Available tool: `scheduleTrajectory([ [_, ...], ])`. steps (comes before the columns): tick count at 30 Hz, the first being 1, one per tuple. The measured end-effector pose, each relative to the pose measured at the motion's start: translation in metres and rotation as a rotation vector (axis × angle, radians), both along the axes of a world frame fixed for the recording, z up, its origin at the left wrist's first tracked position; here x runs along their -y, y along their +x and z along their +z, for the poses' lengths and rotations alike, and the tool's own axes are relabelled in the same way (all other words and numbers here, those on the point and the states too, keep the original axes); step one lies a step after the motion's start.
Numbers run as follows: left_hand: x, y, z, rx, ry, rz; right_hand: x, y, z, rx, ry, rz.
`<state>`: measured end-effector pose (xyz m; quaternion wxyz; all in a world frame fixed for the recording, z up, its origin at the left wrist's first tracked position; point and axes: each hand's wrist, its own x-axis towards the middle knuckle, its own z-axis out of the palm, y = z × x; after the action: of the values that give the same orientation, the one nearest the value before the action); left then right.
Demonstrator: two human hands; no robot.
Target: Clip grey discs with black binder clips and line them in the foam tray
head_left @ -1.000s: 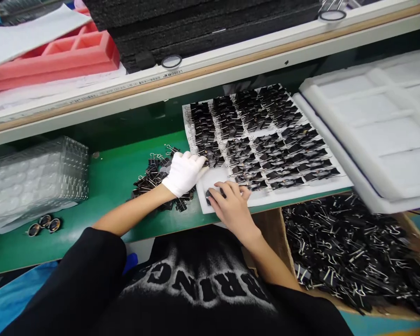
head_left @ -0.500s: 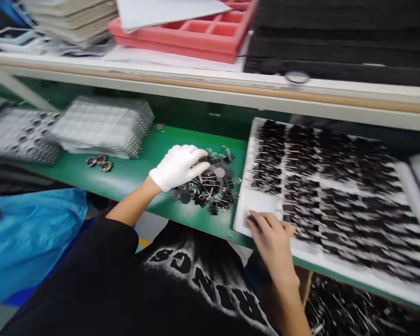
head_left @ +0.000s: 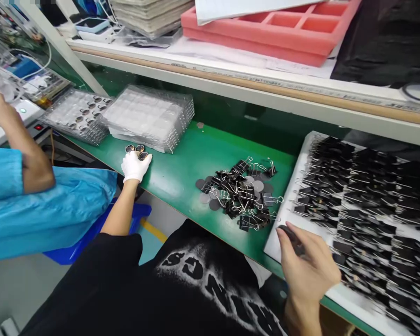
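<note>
My left hand (head_left: 136, 166), in a white glove, is at a small cluster of round, metal-rimmed rings (head_left: 139, 149). Its thumb and fingers are spread around the nearest ring, which they partly cover. My bare right hand (head_left: 310, 263) pinches a dark round piece (head_left: 289, 232) between thumb and fingers, above the near left corner of a white tray (head_left: 273, 242). Between the hands lies a heap of black binder clips (head_left: 238, 189) with silver wire handles. Grey discs (head_left: 259, 185) lie among and beside them.
Rows of clipped black pieces (head_left: 364, 224) fill much of the tray. Clear plastic trays (head_left: 147, 114) are stacked behind my left hand. A shelf edge (head_left: 231, 86) crosses above the green bench (head_left: 175, 172). At left, another person in a blue garment (head_left: 56, 210) raises a hand.
My left hand has left the binder clip heap and moved left to the rings. My right hand stays near the tray's corner, now turned with the dark piece raised. The view has swung left.
</note>
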<state>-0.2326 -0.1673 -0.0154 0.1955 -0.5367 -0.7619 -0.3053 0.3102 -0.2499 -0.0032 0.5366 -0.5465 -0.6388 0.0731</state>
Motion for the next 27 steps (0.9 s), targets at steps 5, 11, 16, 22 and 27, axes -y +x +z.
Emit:
scheduleTrajectory([
  [5, -0.006, 0.052, 0.003, 0.092, -0.302, -0.032, -0.01, -0.041, 0.008, -0.58, -0.457, 0.164],
  [11, 0.007, 0.188, 0.018, 0.087, -0.401, -0.523, -0.022, -0.059, 0.02, -0.804, -0.676, 0.455],
  [16, 0.01, 0.273, 0.048, -0.176, -0.177, -1.044, -0.02, -0.044, 0.034, -0.663, -0.624, 0.433],
  [22, 0.006, 0.307, 0.064, -0.367, -0.003, -1.273, -0.017, -0.031, 0.031, -0.625, -0.664, 0.441],
  [27, 0.007, 0.309, 0.067, -0.29, -0.152, -1.314, -0.013, -0.03, 0.023, -0.701, -0.745, 0.497],
])
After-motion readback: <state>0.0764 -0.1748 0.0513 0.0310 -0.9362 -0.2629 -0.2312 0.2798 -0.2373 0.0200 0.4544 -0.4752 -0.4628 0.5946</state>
